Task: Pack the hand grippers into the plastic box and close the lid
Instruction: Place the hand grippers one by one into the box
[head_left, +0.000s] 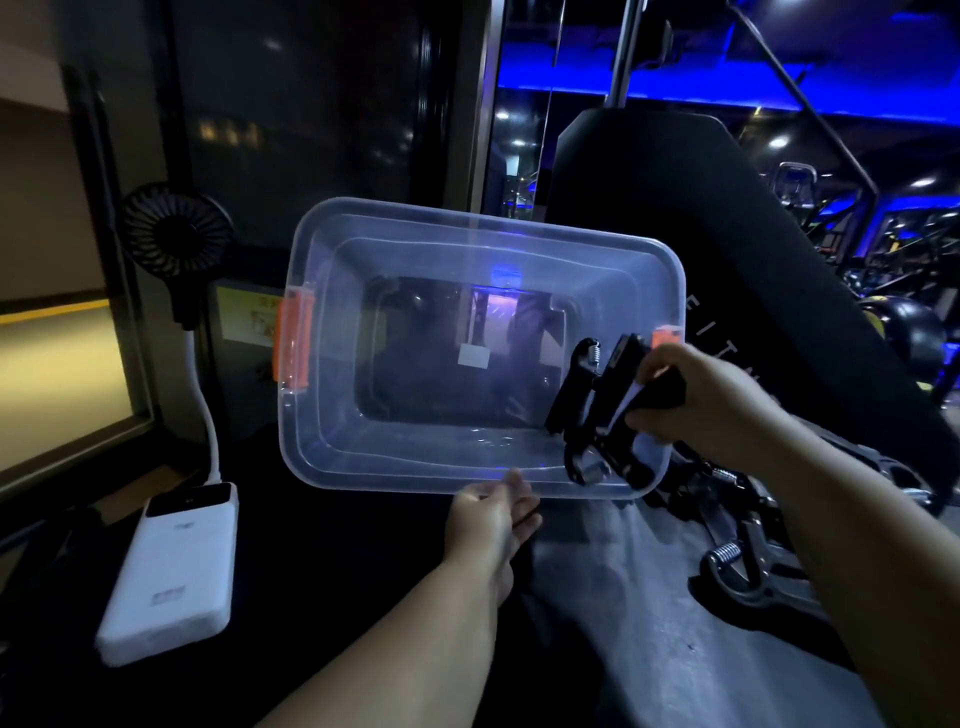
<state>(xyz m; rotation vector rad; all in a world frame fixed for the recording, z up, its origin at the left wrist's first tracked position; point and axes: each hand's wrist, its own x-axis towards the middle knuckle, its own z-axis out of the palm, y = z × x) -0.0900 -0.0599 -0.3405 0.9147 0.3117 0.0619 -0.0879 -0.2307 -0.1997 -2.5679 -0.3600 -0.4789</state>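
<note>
Right forearm (852, 545) partly hides the hand grippers (748, 582) lying beneath it.

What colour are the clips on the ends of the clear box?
Orange clips on the clear box, seen best in the head view.

The scene is dim, lit mostly from behind and above. Blue neon strips (691, 93) glow hard across the upper right and tint everything near them, and small ceiling spots burn out to white dots. A warm yellowish lit panel (52, 353) at the left edge gives a second, softer light. The clear plastic box with orange latches (332, 436) catches a blue-violet glint on its floor and a pale sheen along its walls. The white slab-shaped power bank (171, 571) is the brightest thing low down. The black spring hand grippers (569, 395) in the right hand (691, 395) sink almost to silhouette. Detail is soft and grainy, straight lines bow toward the edges, and the far background is smeared.
</note>
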